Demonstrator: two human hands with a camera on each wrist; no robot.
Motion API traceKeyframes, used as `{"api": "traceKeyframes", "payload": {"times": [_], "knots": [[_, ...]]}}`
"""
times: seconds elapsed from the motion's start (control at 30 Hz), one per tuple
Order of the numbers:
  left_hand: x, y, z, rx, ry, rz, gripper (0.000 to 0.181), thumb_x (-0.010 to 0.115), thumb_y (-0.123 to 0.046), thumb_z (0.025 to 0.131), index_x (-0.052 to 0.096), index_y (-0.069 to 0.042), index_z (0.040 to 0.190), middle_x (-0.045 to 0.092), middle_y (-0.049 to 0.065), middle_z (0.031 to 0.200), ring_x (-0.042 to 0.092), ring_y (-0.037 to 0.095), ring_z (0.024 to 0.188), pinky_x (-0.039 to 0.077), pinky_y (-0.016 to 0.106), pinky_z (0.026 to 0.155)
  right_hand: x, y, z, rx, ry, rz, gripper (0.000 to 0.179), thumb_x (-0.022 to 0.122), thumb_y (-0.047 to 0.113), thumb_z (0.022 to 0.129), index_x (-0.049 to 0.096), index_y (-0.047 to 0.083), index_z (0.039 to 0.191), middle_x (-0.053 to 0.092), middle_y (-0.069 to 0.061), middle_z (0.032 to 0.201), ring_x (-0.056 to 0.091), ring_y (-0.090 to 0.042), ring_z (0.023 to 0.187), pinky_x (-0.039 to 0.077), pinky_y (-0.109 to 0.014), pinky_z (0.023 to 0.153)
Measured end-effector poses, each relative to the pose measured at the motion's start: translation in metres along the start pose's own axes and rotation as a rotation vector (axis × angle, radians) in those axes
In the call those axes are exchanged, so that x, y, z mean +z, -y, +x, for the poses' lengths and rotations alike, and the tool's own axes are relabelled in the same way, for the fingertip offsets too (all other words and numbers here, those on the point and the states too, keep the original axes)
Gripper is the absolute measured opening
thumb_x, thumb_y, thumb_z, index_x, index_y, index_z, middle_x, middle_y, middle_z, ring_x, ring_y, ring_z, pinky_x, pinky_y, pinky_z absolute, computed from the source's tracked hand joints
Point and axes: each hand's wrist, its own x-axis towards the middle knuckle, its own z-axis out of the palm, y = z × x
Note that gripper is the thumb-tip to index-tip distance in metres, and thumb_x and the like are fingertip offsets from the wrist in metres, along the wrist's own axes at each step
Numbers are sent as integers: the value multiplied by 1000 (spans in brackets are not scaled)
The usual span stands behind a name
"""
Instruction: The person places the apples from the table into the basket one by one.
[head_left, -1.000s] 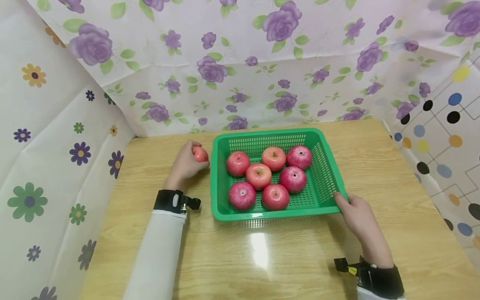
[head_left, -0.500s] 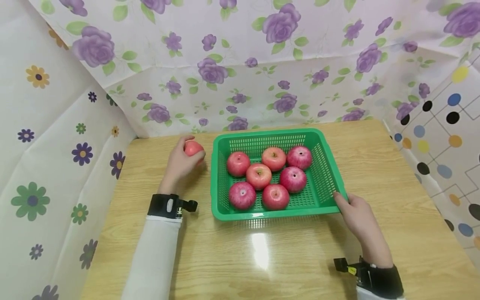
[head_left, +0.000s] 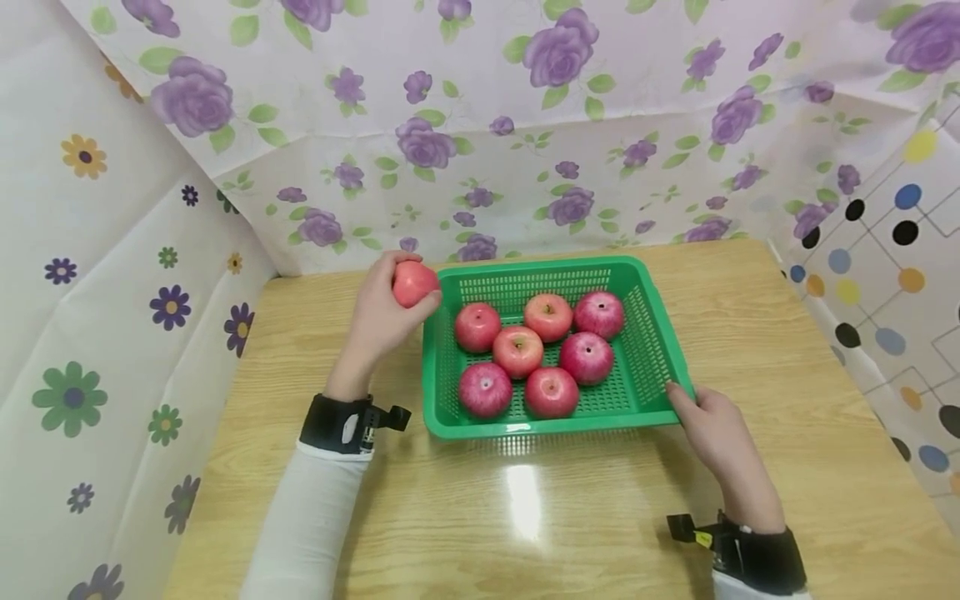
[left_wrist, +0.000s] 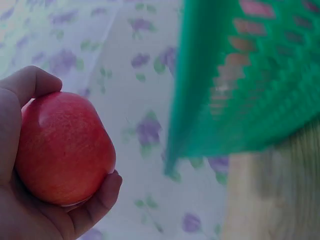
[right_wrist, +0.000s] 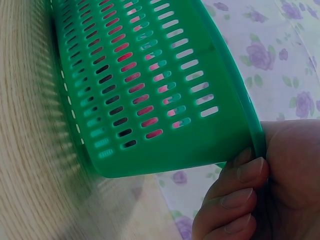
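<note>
My left hand [head_left: 381, 314] grips a red apple [head_left: 415, 283] between thumb and fingers, beside the far left corner of a green plastic basket [head_left: 555, 427]. In the left wrist view this apple [left_wrist: 65, 147] sits in the curled hand, apart from the basket wall [left_wrist: 200, 125]. My right hand [head_left: 716, 437] pinches the basket's near right corner, thumb over the rim. Seen from the right wrist, the fingers [right_wrist: 235, 200] curl under that rim [right_wrist: 257, 135]. Several apples lie in the basket, among them a dark red one [head_left: 587, 358] and a paler one [head_left: 517, 352].
The basket stands on a wooden table [head_left: 450, 517]. Behind it rises a wall covered with purple flower print [head_left: 480, 150]. Flower-patterned covering [head_left: 135, 333] borders the left side, and a dotted covering [head_left: 892, 292] the right.
The left hand first drew the apple a little left, away from the basket, then raised it and brought it back right to the basket's far left corner. The right hand and basket stayed put.
</note>
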Motion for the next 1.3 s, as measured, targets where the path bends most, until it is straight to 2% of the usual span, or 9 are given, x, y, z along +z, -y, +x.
{"api": "traceKeyframes", "payload": {"times": [0.13,0.3,0.43,0.6,0.8,1.0,1.17,1.23,1.3], "knots": [[8,-27,-11,85,70,22,57,79,-34,77,52,-19,125,54,0,118,54,15,98,55,40,76,2,0,0,-5,6,4,81,30,64,101,51,-6,135,46,-31,141,36,-47,131,31,-70,103],[28,-65,-32,244,215,34,60,80,-36,75,52,-20,125,50,-3,121,53,10,99,55,35,78,3,0,0,-11,-1,0,79,30,63,101,53,-5,134,48,-30,140,36,-46,132,31,-70,103],[48,-84,-39,338,330,96,61,77,-44,74,53,-21,124,49,-9,121,48,3,101,53,28,78,3,0,0,-23,-10,-7,79,29,63,102,54,-4,134,49,-30,139,36,-46,132,30,-70,103],[67,-97,-40,407,445,244,66,72,-50,73,51,-22,129,48,-8,119,46,3,99,51,25,75,3,0,1,-18,-5,-6,79,28,63,102,53,-4,135,49,-29,140,35,-46,133,30,-71,103],[89,-113,-35,495,519,321,60,70,-47,74,52,-22,125,46,-1,128,44,10,110,51,26,78,1,-2,2,-4,2,-7,81,27,65,101,52,-4,136,47,-29,141,34,-46,133,30,-70,103],[116,-124,-38,540,636,440,61,68,-45,69,51,-27,125,46,-2,119,44,10,101,49,26,65,1,-1,1,-4,-1,-1,81,28,65,101,52,-4,136,47,-29,141,36,-45,132,32,-69,102],[134,-128,-42,601,716,511,64,67,-48,74,49,-24,130,47,-2,119,43,13,103,49,28,75,1,-1,1,-10,-2,3,81,28,65,101,53,-5,135,48,-29,141,41,-42,126,38,-66,96],[141,-131,-41,606,743,533,64,64,-48,79,47,-22,134,47,-1,123,43,16,106,49,29,82,1,-1,1,-12,-4,-1,81,28,64,101,53,-5,135,49,-29,140,45,-40,120,43,-58,89],[149,-135,-39,599,767,542,64,63,-46,83,44,-20,139,46,3,128,43,18,109,49,30,88,1,-1,1,-20,-21,-20,79,29,63,102,55,-4,133,54,-28,133,49,-37,107,45,-47,77]]}}
